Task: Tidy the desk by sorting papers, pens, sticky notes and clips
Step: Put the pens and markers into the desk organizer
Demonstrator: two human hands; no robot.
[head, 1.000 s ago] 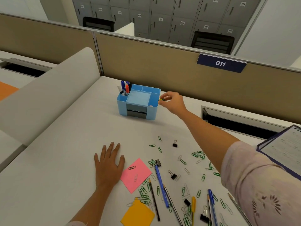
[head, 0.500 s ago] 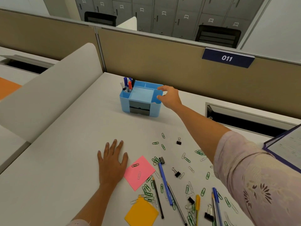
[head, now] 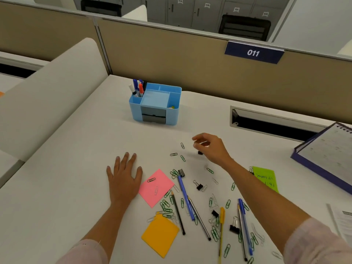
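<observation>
Fingers (head: pixel 197 139) of the right hand (head: pixel 211 147) were curled down and blurred over a small black binder clip (head: pixel 200 153). The clip was mostly hidden under them, so I could not tell if they pinched it or only hovered. Left hand (head: pixel 123 176) lay flat on the white desk (head: pixel 76 168), fingers straight and spread, holding nothing, just beside a pink square sticky note (head: pixel 162 180) with two paper clips on it. Green wire paper clips (head: pixel 167 206), a blue pen (head: pixel 184 193) and pencils were scattered near the front edge, next to an orange square sticky note (head: pixel 160 237). A lime green sticky note (head: pixel 265 178) was partly covered by the right forearm, its writing unreadable. Further back stood a light blue plastic desk organiser (head: pixel 135 111) with markers (head: pixel 138 88) upright in its left rear compartment and something small and yellowish, too small to identify, in the right one. A spiral notebook in a purple cover (head: pixel 327 155) was cut off at the right edge.
</observation>
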